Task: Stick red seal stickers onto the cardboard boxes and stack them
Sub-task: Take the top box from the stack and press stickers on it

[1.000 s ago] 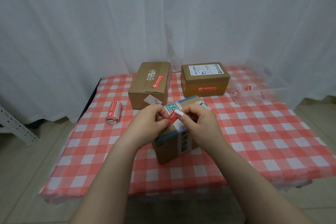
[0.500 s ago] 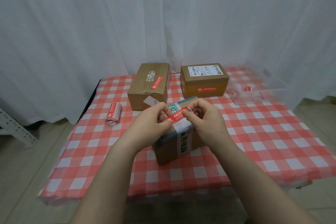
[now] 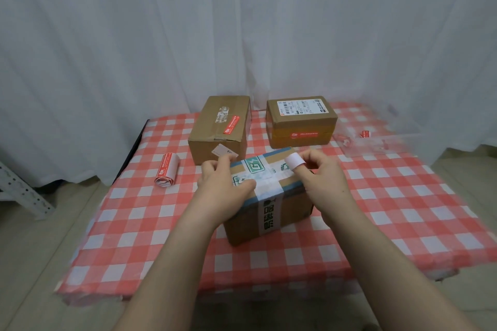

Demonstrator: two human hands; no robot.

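Three cardboard boxes stand on the checked tabletop (image 3: 403, 209), with the near box (image 3: 269, 212) as the mark for the rest. Well to its left lies one roll of stickers (image 3: 167, 172), red outside and white at the ends. The left hand (image 3: 223, 191) grips the near box's left end, fingers curled over its far edge and thumb flat on top. This box sits askew, brown, wrapped in pale tape with green marks across the top and down the front, and blue tape along its edges; no red sticker shows on it. Just behind it to the left is the plain box (image 3: 215, 140), with one red sticker (image 3: 231, 124) slanted on its top. Behind it to the right is the labelled box (image 3: 301, 126), a white shipping label on top and one red seal (image 3: 304, 134) on its front face. The right hand (image 3: 325, 180) hovers over the near box's right end, pinching a curled white strip (image 3: 294, 161). Farther right lies a blurred clear plastic piece (image 3: 376, 142) with a few small red bits.
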